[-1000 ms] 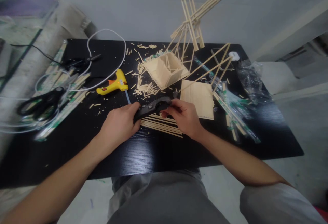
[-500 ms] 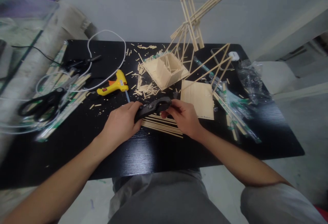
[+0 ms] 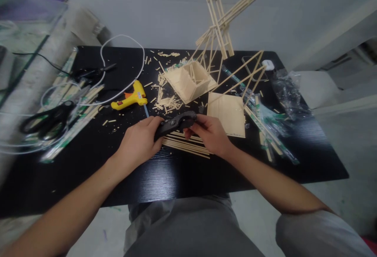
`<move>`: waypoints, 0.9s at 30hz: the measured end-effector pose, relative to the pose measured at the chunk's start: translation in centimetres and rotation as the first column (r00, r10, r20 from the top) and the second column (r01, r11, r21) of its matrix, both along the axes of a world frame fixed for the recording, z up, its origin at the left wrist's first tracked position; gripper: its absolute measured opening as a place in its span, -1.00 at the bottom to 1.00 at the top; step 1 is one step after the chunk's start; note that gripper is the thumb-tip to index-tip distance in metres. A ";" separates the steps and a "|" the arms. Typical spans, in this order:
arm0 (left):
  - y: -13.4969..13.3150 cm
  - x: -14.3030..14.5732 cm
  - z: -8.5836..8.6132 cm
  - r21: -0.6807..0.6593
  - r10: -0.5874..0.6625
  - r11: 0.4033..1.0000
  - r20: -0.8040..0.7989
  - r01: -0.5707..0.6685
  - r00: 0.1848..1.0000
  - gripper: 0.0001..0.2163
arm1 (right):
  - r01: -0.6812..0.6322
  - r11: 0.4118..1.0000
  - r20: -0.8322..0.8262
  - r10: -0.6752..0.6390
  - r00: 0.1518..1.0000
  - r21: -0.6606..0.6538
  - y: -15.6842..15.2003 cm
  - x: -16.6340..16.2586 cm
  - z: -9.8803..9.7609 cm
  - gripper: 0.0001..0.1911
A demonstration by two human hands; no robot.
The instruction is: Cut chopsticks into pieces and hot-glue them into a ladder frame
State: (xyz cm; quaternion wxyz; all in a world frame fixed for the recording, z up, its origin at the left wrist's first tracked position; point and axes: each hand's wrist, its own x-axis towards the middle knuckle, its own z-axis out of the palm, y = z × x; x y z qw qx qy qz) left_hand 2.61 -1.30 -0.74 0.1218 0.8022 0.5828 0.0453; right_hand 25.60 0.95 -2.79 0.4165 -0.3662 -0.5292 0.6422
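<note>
The black hand-held cutter (image 3: pixel 176 123) is clenched in the fingers of the left hand (image 3: pixel 140 141). Its head is pinched by the right hand (image 3: pixel 209 133), just above pale wooden sticks (image 3: pixel 185 144). A fingertip could be nipped should the blade close.

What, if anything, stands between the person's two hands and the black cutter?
Nothing visible: the left hand holds the black cutter by its handle, and the right hand pinches its front end, over the loose sticks.

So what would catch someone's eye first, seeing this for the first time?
A tall stick framework rises at the back of the black table. At the front, the left hand and right hand hold a black cutter over loose sticks; a yellow glue gun lies further left.
</note>
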 end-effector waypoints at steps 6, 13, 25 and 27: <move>0.0 -0.1 -0.3 0.010 0.000 1.000 0.009 0.000 1.000 -0.65 | -0.019 1.000 -0.002 0.019 1.000 -0.011 0.0 0.1 -0.2 -0.62; 0.0 -0.2 -0.2 0.005 -0.009 1.000 0.024 0.008 1.000 -0.62 | -0.027 0.999 -0.025 0.027 0.999 -0.023 0.0 0.1 -0.1 -0.62; -0.1 -0.2 0.1 -0.025 0.001 1.000 -0.017 -0.001 1.000 -0.79 | -0.076 0.997 -0.007 0.077 0.997 0.027 0.3 0.3 0.0 -0.62; -0.1 -0.2 0.2 -0.036 0.007 0.999 -0.044 -0.009 0.999 -0.83 | -0.083 0.996 -0.001 0.083 0.997 0.029 0.3 0.3 -0.1 -0.62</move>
